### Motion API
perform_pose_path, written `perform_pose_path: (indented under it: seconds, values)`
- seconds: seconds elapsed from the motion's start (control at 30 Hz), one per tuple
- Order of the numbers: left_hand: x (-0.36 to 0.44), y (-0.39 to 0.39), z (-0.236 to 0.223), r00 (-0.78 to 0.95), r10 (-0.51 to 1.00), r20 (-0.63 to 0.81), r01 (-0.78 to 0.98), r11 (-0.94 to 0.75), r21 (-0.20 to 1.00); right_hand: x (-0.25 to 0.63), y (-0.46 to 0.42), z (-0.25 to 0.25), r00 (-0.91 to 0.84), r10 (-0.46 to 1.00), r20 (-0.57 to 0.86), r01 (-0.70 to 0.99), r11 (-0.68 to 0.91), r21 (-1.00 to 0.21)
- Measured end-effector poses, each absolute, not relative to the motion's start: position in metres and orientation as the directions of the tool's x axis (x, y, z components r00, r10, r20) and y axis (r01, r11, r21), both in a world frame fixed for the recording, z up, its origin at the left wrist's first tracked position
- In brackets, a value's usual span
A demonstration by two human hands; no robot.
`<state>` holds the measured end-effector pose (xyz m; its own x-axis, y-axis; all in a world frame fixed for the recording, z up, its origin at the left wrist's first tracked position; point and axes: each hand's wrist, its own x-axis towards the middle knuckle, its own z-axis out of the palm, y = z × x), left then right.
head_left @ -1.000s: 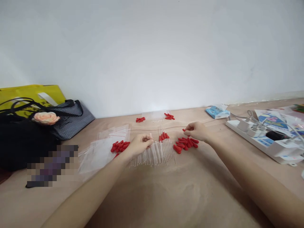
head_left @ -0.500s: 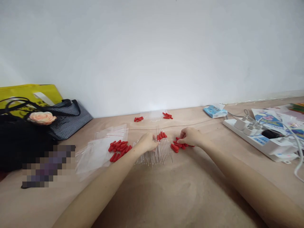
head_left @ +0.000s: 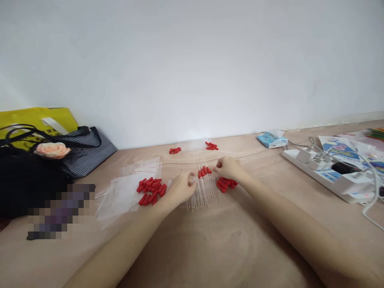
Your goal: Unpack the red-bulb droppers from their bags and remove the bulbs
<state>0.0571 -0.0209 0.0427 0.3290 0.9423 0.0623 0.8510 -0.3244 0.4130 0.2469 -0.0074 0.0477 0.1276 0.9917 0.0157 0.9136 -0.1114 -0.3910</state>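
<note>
A row of thin clear glass droppers (head_left: 205,192) lies on the table between my hands. Several red rubber bulbs (head_left: 205,171) sit at the far end of the row, where more thin glass tips stick out. My left hand (head_left: 182,187) rests over the left part of the row, fingers curled together; what they hold, if anything, is hidden. Just right of the bulbs in the row, my right hand (head_left: 228,168) is pinched, and its fingertips hide whatever is in them. Below it lies a pile of loose red bulbs (head_left: 226,184). Another red pile (head_left: 151,190) lies left of my left hand.
Clear zip bags (head_left: 123,196) are spread at the left. Smaller red groups (head_left: 175,151) and a bag of droppers (head_left: 196,146) lie near the wall. A tissue pack (head_left: 271,139) and a power strip (head_left: 318,172) with cables are at right; bags (head_left: 87,150) stand at left.
My right hand has moved up and left from the right red pile toward the bulbs in the row. My left hand has shifted slightly left and down.
</note>
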Motion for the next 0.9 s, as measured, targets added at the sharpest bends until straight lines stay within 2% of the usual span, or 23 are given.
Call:
perform_pose_path:
  seconds: [0.13,0.23,0.4,0.53,0.63,0.77,0.8,0.83,0.9]
  values:
    - [0.022,-0.037,0.028,0.376,0.816,0.438,0.788,-0.531,0.313,0.232,0.013,0.043,0.117,0.992,-0.052,0.897,-0.129,-0.422]
    - [0.0,-0.045,0.018,0.411,0.662,0.627,0.725,-0.654,0.215,0.227,0.025,0.04,0.119,0.986,-0.117,0.882,-0.159,-0.443]
    - [-0.008,-0.05,0.014,0.434,0.594,0.677,0.691,-0.702,0.172,0.225,0.038,0.037,0.121,0.972,-0.203,0.874,-0.201,-0.442]
    - [-0.005,-0.052,0.017,0.482,0.559,0.675,0.663,-0.736,0.137,0.228,0.038,0.045,0.119,0.974,-0.195,0.877,-0.195,-0.439]
    - [-0.005,-0.051,0.017,0.481,0.551,0.682,0.665,-0.736,0.126,0.234,0.022,0.058,0.094,0.99,-0.104,0.883,-0.131,-0.451]
    - [-0.008,-0.049,0.015,0.475,0.542,0.693,0.669,-0.735,0.116,0.239,-0.021,0.063,0.08,0.993,0.092,0.906,-0.034,-0.422]
    - [-0.008,-0.049,0.014,0.465,0.539,0.702,0.677,-0.728,0.109,0.239,-0.033,0.059,0.064,0.984,0.166,0.914,0.009,-0.405]
    - [-0.008,-0.049,0.013,0.453,0.535,0.713,0.69,-0.717,0.1,0.239,-0.044,0.053,-0.002,0.946,0.324,0.926,0.124,-0.357]
    - [-0.006,-0.05,0.013,0.441,0.516,0.735,0.714,-0.697,0.061,0.238,-0.064,0.038,-0.169,0.831,0.53,0.91,0.338,-0.24]
